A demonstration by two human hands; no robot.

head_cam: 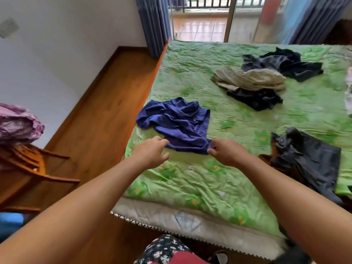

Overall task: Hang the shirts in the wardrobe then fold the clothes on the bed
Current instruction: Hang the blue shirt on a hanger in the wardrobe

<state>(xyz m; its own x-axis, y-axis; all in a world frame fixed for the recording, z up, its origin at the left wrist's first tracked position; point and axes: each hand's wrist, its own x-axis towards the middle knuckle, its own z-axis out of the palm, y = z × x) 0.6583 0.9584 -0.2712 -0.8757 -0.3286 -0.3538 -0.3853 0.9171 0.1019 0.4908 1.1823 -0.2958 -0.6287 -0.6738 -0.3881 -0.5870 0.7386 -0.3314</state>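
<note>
**Only the right hand (226, 152) has hold: the blue shirt (177, 122) may come up lopsided**

Both bare forearms reach out over the near edge of the bed (171, 216), which wears a wrinkled green sheet. The right hand's fingers (211, 144) and thumb curl onto the near hem of the blue shirt and seem to pinch it. The left hand (150, 151) hangs just beside the same hem. Its fingers (163, 141) are loosely bent and spread, holding nothing that I can make out.

The shirt lies crumpled near the bed's left edge, its far side bunched so that the collar is hard to pick out. Lifted by one corner, it would probably twist and trail. A pinch on thin cloth can slip, and the loose part could slide off toward the wooden floor (99, 115). Finding the shoulders for a hanger then gets harder.

To the right, a dark garment (308, 159) lies near enough for a wide sweep to snag it. The far pile of beige and dark clothes (249, 79) sits well apart and is unlikely to be disturbed. No wardrobe is in view.
</note>
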